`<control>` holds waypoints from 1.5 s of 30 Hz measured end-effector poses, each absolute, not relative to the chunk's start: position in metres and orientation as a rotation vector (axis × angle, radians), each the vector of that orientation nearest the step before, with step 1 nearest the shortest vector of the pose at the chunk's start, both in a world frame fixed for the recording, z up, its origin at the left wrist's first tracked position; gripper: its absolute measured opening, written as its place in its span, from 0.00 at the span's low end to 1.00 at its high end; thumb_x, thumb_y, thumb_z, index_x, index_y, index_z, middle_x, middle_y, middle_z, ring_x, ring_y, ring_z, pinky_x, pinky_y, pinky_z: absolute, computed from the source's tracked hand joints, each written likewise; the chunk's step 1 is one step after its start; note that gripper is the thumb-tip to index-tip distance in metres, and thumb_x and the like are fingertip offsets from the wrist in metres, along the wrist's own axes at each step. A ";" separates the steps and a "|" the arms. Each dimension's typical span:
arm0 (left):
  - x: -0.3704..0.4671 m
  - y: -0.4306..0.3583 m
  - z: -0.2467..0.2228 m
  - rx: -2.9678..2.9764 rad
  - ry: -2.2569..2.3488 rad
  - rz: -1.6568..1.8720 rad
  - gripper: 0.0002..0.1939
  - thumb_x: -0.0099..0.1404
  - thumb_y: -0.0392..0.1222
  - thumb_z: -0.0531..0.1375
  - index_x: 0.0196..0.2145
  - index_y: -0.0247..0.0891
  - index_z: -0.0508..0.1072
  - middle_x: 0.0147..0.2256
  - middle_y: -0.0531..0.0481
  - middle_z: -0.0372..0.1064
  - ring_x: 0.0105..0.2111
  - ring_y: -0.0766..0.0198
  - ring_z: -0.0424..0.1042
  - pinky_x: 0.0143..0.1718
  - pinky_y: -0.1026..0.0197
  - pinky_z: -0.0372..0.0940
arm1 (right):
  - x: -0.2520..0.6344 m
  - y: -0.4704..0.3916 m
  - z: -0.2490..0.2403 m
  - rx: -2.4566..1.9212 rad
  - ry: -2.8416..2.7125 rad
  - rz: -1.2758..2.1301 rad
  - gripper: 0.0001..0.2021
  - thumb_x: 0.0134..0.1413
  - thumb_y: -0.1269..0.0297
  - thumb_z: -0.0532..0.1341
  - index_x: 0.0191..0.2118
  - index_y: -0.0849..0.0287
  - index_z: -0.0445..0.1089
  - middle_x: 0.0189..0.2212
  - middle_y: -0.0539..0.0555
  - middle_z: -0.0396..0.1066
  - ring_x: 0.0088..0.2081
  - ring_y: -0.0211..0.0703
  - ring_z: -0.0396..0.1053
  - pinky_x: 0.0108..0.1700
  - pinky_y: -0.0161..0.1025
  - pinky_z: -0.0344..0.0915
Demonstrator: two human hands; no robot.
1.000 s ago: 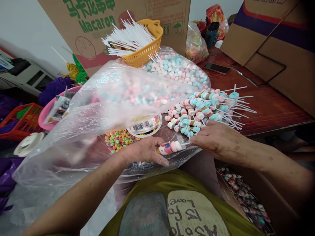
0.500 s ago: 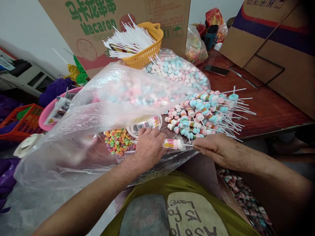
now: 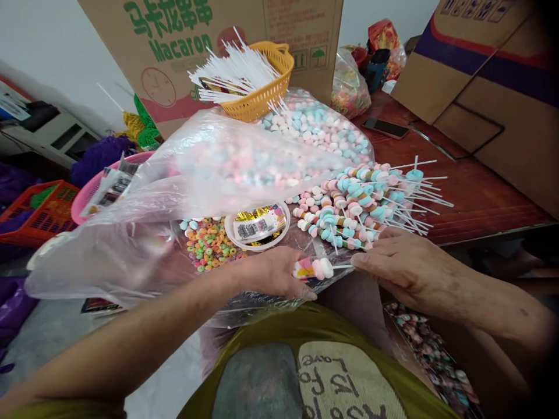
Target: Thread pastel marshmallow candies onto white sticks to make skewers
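A candy skewer (image 3: 324,268) with pink and white marshmallow pieces and a colourful printed wrapper spans the gap between my hands. My left hand (image 3: 283,273) is closed around its wrapped part, hiding the far end. At the other end my right hand (image 3: 393,262) pinches the white stick (image 3: 343,266). Just behind my left hand sits a round clear bowl (image 3: 231,233) with printed packets (image 3: 257,224) in it. Ring-shaped coloured candies (image 3: 210,244) lie loose to the bowl's left. Finished-looking marshmallow skewers (image 3: 362,198) are piled beyond my right hand, sticks pointing right.
A large plastic bag (image 3: 205,151) of pastel marshmallows (image 3: 323,128) covers the table's middle. On it stands a yellow basket (image 3: 262,90) of white sticks (image 3: 240,70). Cardboard boxes (image 3: 174,81) rise behind. A phone (image 3: 386,128) lies right, a pink basket (image 3: 82,201) left.
Both hands have come nearer my body with the skewer still between them. My left hand has turned and moved off the bowl, so the packets inside show more. The view has shifted slightly.
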State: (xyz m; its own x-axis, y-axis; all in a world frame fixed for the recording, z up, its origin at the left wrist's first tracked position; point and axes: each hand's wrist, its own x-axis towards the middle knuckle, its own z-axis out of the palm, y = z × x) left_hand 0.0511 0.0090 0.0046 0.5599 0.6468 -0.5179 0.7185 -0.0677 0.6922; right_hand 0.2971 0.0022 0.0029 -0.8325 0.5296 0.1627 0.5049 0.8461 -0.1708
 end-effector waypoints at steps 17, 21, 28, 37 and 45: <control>0.075 0.004 -0.014 2.111 1.395 -0.039 0.11 0.55 0.49 0.57 0.32 0.39 0.70 0.27 0.51 0.70 0.28 0.60 0.69 0.27 0.63 0.58 | 0.251 0.004 -0.016 -0.835 -2.754 0.467 0.14 0.58 0.69 0.47 0.24 0.59 0.64 0.21 0.52 0.66 0.25 0.38 0.60 0.29 0.35 0.51; 0.074 0.006 -0.020 2.114 1.500 -0.056 0.12 0.56 0.49 0.56 0.33 0.39 0.70 0.27 0.50 0.70 0.29 0.59 0.69 0.27 0.63 0.58 | 0.258 -0.001 -0.017 -1.138 -2.424 0.488 0.13 0.61 0.64 0.47 0.31 0.60 0.65 0.23 0.52 0.67 0.26 0.38 0.62 0.29 0.34 0.55; 0.079 0.007 -0.023 2.108 1.417 -0.074 0.12 0.56 0.48 0.55 0.32 0.38 0.71 0.27 0.48 0.70 0.29 0.58 0.69 0.28 0.62 0.59 | 0.236 -0.004 -0.024 -1.352 -2.740 0.431 0.16 0.62 0.64 0.43 0.33 0.61 0.67 0.27 0.59 0.71 0.30 0.46 0.68 0.31 0.38 0.57; 0.040 0.015 -0.008 1.556 0.922 0.406 0.42 0.53 0.42 0.63 0.61 0.42 0.46 0.47 0.45 0.67 0.43 0.62 0.68 0.41 0.62 0.63 | 0.238 0.009 -0.041 -1.188 -2.533 0.721 0.18 0.64 0.60 0.40 0.30 0.59 0.61 0.24 0.53 0.67 0.25 0.39 0.62 0.28 0.34 0.54; 0.016 -0.014 -0.020 1.164 0.868 0.138 0.19 0.64 0.56 0.50 0.39 0.37 0.65 0.32 0.50 0.68 0.26 0.69 0.68 0.24 0.69 0.59 | 0.250 0.015 -0.028 -1.133 -2.593 0.544 0.19 0.63 0.57 0.40 0.25 0.57 0.57 0.20 0.50 0.59 0.22 0.39 0.56 0.27 0.35 0.49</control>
State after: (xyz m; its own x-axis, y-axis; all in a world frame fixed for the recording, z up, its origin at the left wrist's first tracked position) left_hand 0.0163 -0.0140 -0.0202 0.6778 0.5157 -0.5240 0.3272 0.4267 0.8431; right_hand 0.2503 0.0152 -0.0283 -0.6626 0.7441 0.0852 0.6470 0.6260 -0.4353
